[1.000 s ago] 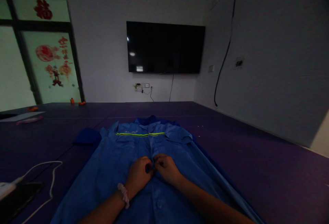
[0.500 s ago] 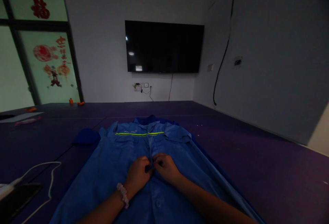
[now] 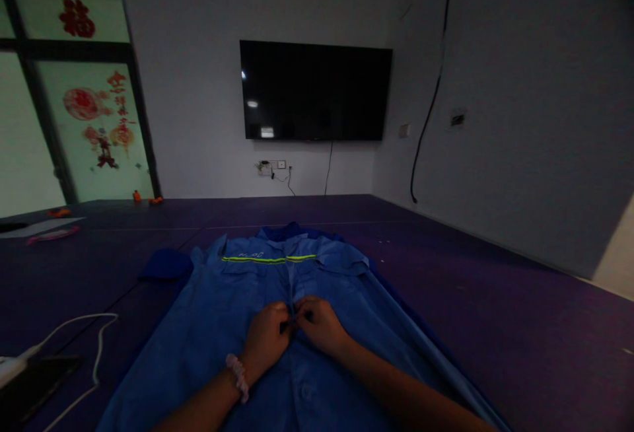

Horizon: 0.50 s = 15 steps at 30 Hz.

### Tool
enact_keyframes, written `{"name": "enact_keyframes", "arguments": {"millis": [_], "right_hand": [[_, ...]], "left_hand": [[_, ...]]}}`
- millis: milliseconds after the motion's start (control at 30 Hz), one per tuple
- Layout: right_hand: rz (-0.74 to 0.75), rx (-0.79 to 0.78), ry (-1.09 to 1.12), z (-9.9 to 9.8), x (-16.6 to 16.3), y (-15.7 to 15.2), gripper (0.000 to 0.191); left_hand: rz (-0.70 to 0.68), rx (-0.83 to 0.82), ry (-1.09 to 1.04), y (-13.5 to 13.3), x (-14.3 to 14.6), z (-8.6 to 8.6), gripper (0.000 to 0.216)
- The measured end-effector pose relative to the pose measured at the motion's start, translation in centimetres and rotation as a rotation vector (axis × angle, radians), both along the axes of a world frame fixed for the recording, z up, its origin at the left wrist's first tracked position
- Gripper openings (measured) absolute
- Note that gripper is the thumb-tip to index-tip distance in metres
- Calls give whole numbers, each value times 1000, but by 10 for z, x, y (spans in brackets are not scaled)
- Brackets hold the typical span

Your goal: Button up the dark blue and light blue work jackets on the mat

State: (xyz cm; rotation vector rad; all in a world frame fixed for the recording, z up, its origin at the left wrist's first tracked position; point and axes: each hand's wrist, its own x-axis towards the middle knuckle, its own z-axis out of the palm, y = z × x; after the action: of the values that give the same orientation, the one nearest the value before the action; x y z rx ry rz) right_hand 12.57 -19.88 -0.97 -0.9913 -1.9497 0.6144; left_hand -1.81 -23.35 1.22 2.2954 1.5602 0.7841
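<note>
A blue work shirt [image 3: 218, 326] with a yellow-green stripe across the chest lies spread out, its collar pointing away from me. At the middle of its front placket, my left hand [image 3: 270, 336] pinches the cloth, a pale scrunchie [image 3: 238, 377] round the wrist. Close against it, my right hand [image 3: 319, 326] pinches the same placket edge, fingertips nearly meeting those of the left. Whatever small part sits between the fingertips is hidden. Below the hands a button [image 3: 306, 391] shows on the placket. Darker blue cloth [image 3: 292, 228] peeks out behind the collar.
A blue cap [image 3: 167, 265] lies left of the shirt on the purple surface [image 3: 470, 300]. At the lower left are a dark phone [image 3: 42, 382] and a white cable [image 3: 100, 346]. Farther left lie a pink item [image 3: 53, 235] and small orange objects [image 3: 155, 200]. A television [image 3: 317, 92] hangs on the wall.
Both hands stay at the same spot on the placket, with only a slight shift of the fingers. The shirt lies as before.
</note>
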Motion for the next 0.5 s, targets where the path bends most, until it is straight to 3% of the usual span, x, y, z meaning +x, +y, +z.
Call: {"name": "enact_keyframes", "arguments": {"millis": [500], "right_hand": [[14, 19, 9, 1, 1, -1, 19]], "left_hand": [[-10, -7, -56, 2, 1, -2, 17]]}}
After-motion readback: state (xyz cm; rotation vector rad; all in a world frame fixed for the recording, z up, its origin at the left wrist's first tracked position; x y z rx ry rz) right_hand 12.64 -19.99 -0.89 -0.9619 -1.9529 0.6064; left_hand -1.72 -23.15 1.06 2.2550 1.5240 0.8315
